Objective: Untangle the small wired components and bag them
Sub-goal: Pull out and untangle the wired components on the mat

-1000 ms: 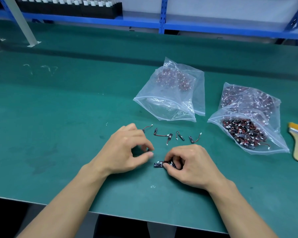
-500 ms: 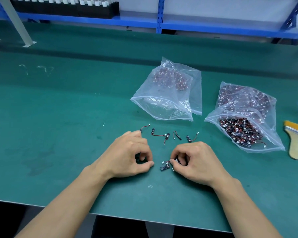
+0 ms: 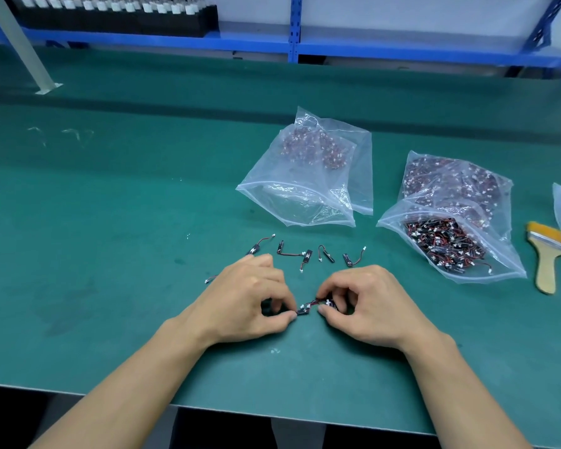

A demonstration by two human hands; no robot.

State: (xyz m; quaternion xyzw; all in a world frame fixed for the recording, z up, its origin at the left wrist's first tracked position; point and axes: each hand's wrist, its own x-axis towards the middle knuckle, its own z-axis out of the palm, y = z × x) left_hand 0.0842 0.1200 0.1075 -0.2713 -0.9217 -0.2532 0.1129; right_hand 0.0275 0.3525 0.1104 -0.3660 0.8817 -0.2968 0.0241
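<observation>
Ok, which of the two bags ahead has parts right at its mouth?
The right bag, beside the brush; the left bag holds its parts at the far end.

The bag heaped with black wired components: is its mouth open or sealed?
Open. The bag gapes wide at its near end, and the components inside show sharply through the mouth.

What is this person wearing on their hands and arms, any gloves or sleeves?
Nothing that shows. The left hand and right hand are bare: no gloves or rings. The left forearm and right forearm are uncovered to the picture's edge, with no sleeve, watch or wrist strap in view.
</observation>
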